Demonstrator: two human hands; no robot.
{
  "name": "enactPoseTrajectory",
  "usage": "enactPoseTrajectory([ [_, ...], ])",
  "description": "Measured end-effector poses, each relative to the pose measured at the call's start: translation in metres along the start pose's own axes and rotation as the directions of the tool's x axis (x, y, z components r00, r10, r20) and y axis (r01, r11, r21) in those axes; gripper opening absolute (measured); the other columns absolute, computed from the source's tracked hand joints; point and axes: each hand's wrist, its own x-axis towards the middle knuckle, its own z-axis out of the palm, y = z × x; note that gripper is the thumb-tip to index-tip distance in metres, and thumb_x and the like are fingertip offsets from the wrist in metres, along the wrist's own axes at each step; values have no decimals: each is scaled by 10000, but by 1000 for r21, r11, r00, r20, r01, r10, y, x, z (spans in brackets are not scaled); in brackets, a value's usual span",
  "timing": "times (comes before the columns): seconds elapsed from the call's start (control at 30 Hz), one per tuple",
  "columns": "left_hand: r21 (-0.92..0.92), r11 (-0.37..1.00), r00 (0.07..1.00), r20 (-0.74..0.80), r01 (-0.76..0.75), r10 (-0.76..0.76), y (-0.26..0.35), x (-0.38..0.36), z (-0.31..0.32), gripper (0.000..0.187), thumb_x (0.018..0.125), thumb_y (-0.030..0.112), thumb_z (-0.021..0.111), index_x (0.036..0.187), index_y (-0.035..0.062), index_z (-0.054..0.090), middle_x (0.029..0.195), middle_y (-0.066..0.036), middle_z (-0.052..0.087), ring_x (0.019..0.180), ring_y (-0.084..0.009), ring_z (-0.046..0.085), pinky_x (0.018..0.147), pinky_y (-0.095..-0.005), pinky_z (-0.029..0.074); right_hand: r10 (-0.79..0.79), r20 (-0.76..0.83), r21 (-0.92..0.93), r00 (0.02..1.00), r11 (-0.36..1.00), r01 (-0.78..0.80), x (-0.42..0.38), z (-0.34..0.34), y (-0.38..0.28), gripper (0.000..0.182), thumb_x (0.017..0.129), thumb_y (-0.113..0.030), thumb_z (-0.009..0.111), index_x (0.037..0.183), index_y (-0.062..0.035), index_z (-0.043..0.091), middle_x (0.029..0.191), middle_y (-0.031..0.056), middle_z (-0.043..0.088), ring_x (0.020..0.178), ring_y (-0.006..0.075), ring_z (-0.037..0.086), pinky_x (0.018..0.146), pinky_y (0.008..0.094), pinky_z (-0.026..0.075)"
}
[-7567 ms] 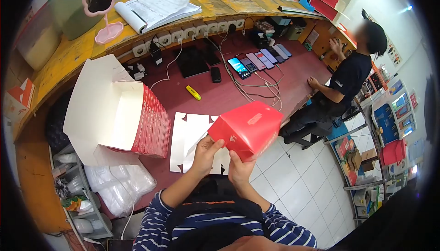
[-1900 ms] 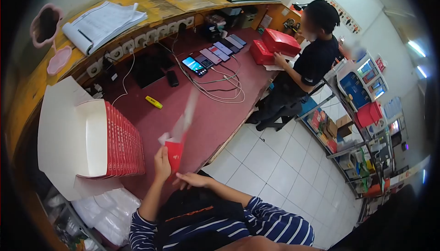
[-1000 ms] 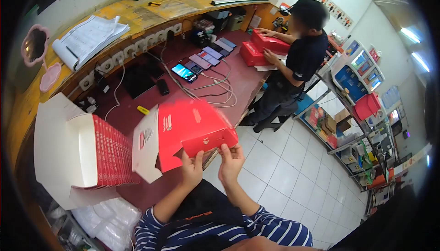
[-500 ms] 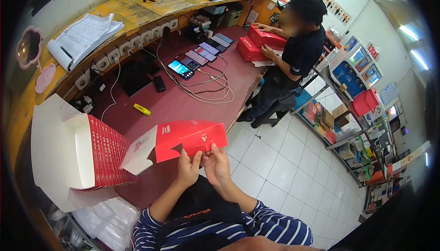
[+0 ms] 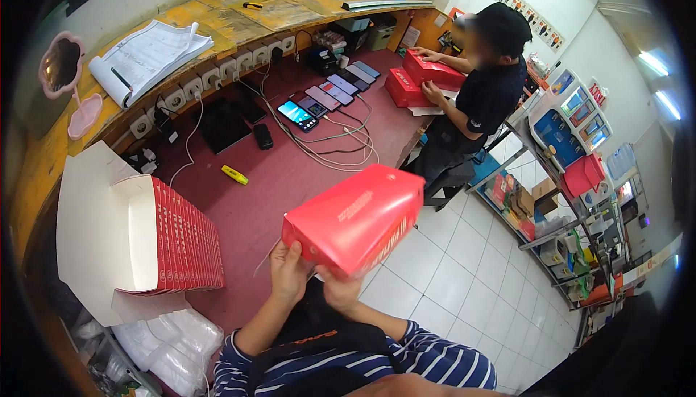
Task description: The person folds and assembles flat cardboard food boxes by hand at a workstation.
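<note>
A red cardboard box, folded into shape with pale printing on its faces, is held up in front of me over the desk's edge. My left hand is closed on its near left corner, thumb on the end panel. Below the near end, my right hand grips the box too, its fingertips partly hidden by it. A pale flap edge sticks out beside my left wrist. At the left stands a row of nested red cartons, with a white open carton interior facing me.
On the maroon desk lie a yellow highlighter, several phones with cables, and a black device. A notepad rests on the yellow ledge. A co-worker handles red boxes. Clear plastic packaging lies lower left.
The red cardboard, flatter and partly unfolded before, is now a closed box shape turned with its far end to the right. Both hands have shifted to its near end. The view has moved slightly.
</note>
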Motion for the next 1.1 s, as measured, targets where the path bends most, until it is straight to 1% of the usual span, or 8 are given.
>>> enactPoseTrajectory([
  [0.23, -506, 737, 892, 192, 448, -410, 53, 5, -3, 482, 805, 393, 474, 1121, 31, 437, 1094, -114, 512, 1002, -238, 490, 877, -367, 368, -103, 750, -441, 653, 658, 610, 24, -42, 25, 326, 712, -104, 598, 1027, -58, 526, 1049, 65, 525, 1002, 183, 477, 851, 356, 375],
  [0.47, 345, 890, 934, 85, 299, -347, 74, 12, -92, 489, 784, 323, 511, 1109, -31, 422, 1059, -103, 527, 953, -215, 520, 865, -355, 376, 653, 397, 61, 645, 683, -728, 78, -73, -43, 339, 798, -188, 534, 1076, -7, 466, 982, 100, 556, 909, 162, 537, 776, 305, 442],
  [0.63, -173, 982, 994, 94, 77, -62, 75, 3, -43, 495, 809, 352, 468, 1108, -39, 419, 1043, -122, 525, 908, -194, 542, 828, -327, 405, 690, 251, 106, 679, 678, -728, 71, -36, -23, 201, 843, -152, 470, 974, -3, 502, 865, 57, 587, 791, 132, 570, 708, 273, 469],
  [0.73, 582, 800, 871, 308, 147, -384, 56, -10, -41, 476, 848, 377, 372, 1118, -12, 426, 1006, -125, 546, 842, -214, 575, 747, -334, 446, 537, 208, 231, 818, 785, -574, 47, -13, -14, 238, 818, -102, 499, 1029, 7, 482, 996, 89, 553, 888, 164, 546, 795, 307, 430],
  [0.8, -323, 826, 886, 147, 463, -439, 50, -24, -20, 408, 880, 333, 289, 1081, 25, 466, 862, -110, 578, 655, -198, 581, 607, -296, 450, 399, 237, 223, 886, 865, -450, 45, -11, -8, 246, 805, -82, 515, 1034, 0, 476, 1001, 86, 548, 901, 170, 540, 803, 309, 424],
  [0.97, -761, 445, 868, 490, 473, -85, 22, -21, -17, 380, 870, 349, 315, 1075, 55, 444, 727, -53, 513, 456, -109, 418, 488, -195, 345, 187, 32, 21, 982, 982, -188, 35, 13, -9, 150, 764, -55, 588, 897, -7, 539, 872, 59, 574, 802, 122, 542, 723, 255, 429],
  [1.0, -417, 899, 938, 346, 136, 19, 20, -24, -16, 388, 862, 328, 364, 1139, 57, 388, 822, -47, 523, 554, -114, 463, 529, -224, 373, 204, -4, -17, 979, 979, -204, 33, 17, -11, 165, 759, -74, 601, 899, -4, 548, 856, 59, 577, 783, 124, 543, 715, 248, 426],
  [1.1, 468, 782, 911, 244, -411, 332, 16, -19, -14, 434, 831, 233, 464, 1198, 46, 329, 896, -38, 536, 631, -102, 503, 576, -252, 409, 216, 230, -232, 949, 959, -162, 23, 24, -20, 294, 763, -5, 562, 1036, -17, 454, 972, 68, 522, 891, 140, 512, 782, 276, 409],
])
